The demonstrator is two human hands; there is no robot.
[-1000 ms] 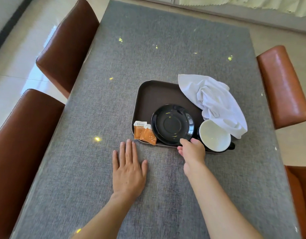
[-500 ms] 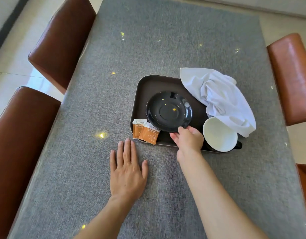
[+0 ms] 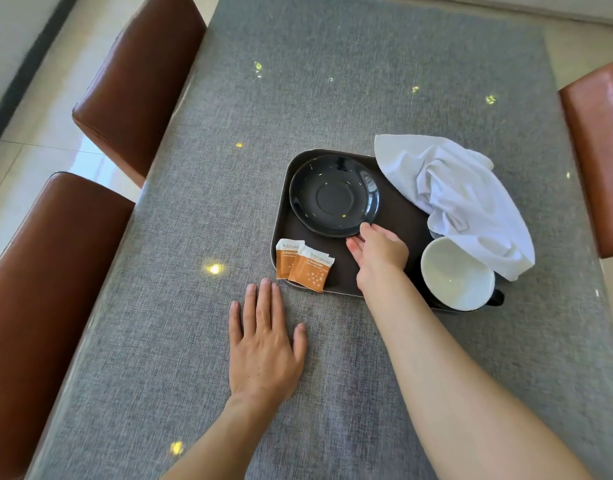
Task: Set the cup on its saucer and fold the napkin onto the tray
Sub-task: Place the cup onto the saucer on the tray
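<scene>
On the tray (image 3: 336, 292): saucer (image 3: 334, 195) far-left, cup (image 3: 456, 273) near-right, napkin (image 3: 454, 195) apparently overhanging behind it.

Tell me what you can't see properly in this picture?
- Head view: the white napkin covers the tray's far right corner.
- The cup's handle is mostly hidden behind the cup.
- The right hand hides whether its fingers grip the saucer or only touch it.
- The print on the packets is too small to read.
- The chairs are cut off by the edges.
</scene>
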